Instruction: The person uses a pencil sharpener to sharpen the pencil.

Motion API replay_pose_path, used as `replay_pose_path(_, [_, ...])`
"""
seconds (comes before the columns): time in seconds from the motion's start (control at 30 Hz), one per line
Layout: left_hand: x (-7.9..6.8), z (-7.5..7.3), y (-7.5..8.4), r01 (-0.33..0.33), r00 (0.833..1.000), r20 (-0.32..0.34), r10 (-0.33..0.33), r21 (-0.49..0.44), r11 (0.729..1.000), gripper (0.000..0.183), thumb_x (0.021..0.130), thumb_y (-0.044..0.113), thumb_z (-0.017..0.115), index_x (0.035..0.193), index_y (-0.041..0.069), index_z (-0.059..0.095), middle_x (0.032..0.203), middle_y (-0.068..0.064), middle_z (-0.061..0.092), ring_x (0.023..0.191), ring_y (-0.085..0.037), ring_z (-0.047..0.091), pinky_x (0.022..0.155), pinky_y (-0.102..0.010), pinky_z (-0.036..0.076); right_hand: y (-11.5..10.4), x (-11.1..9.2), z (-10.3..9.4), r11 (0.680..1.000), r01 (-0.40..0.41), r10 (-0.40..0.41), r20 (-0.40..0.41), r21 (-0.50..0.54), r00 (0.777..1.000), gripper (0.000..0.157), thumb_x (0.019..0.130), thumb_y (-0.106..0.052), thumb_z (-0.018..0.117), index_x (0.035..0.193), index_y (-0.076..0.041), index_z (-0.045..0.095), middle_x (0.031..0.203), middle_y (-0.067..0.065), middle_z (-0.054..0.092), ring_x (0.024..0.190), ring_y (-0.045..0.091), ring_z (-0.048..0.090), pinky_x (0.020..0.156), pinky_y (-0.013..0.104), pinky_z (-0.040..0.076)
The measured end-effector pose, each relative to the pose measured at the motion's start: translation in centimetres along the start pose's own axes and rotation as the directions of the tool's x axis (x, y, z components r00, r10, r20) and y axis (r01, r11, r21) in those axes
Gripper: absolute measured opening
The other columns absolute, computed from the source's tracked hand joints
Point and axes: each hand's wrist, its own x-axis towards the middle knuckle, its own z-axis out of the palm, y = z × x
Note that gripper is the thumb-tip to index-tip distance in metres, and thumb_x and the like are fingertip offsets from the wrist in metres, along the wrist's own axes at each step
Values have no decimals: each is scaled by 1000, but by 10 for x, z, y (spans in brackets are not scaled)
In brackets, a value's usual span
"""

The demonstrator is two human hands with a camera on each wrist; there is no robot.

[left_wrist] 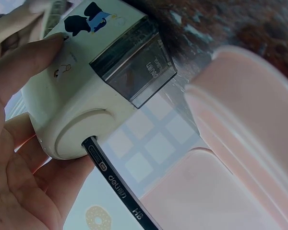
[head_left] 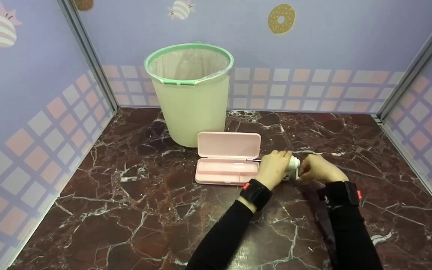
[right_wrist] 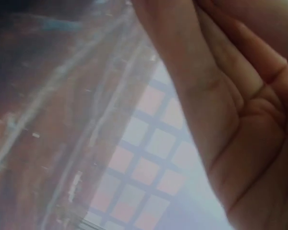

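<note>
My left hand (head_left: 273, 167) grips a white crank pencil sharpener (left_wrist: 72, 91) with small cartoon prints, its thumb across one side and its fingers around the other. A black HB pencil (left_wrist: 116, 179) sticks out of the sharpener's round entry hole. The sharpener's clear shavings drawer (left_wrist: 139, 67) faces the pink pencil case. At the sharpener's far end, my right hand (head_left: 321, 168) pinches the crank handle (head_left: 297, 173) with curled fingers. The right wrist view shows mostly the palm (right_wrist: 245, 139), with the crank out of sight.
A pink pencil case (head_left: 216, 177) lies with its lid (head_left: 229, 144) raised, just left of my left hand. Behind it stands a pale green bin (head_left: 197, 108) with a plastic liner. Patterned panels (head_left: 313, 45) wall in the dark red marbled tabletop (head_left: 126, 217).
</note>
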Motion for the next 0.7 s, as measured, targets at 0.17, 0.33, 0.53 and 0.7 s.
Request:
replay_pose_path(0.17, [-1, 1, 0, 3, 1000, -16, -3, -3, 1000, 60, 78, 38, 81, 131, 19, 61, 118, 6, 70, 99, -12, 66, 75, -24, 57, -12, -9, -10, 998, 9, -8, 6, -63, 1000, 5, 71, -2, 79, 71, -4, 74, 69, 2, 70, 57, 8, 53, 55, 23, 46])
replay_pose_path(0.33, [-1, 1, -1, 0, 1000, -21, 0, -1, 1000, 61, 77, 37, 82, 131, 19, 61, 118, 6, 70, 99, -12, 66, 76, -24, 57, -19, -16, -17, 991, 37, -45, -64, -129, 997, 5, 71, -2, 78, 74, -5, 75, 74, 4, 73, 60, 6, 55, 58, 22, 46])
replay_pose_path(0.53, [0, 0, -1, 7, 1000, -14, -7, -9, 1000, 60, 76, 36, 83, 130, 19, 61, 117, 6, 70, 98, -12, 66, 75, -25, 57, -26, -22, -22, 988, 38, -59, -143, -147, 988, 7, 73, 0, 76, 77, -5, 76, 77, 5, 75, 65, 7, 59, 62, 24, 49])
replay_pose_path(0.7, [0, 1, -1, 9, 1000, -22, -9, -2, 1000, 58, 76, 33, 83, 129, 20, 62, 116, 6, 71, 97, -12, 67, 74, -25, 57, -27, -23, -25, 988, 52, -83, -217, -146, 973, 4, 75, 0, 77, 77, -3, 76, 77, 8, 75, 67, 10, 62, 62, 23, 50])
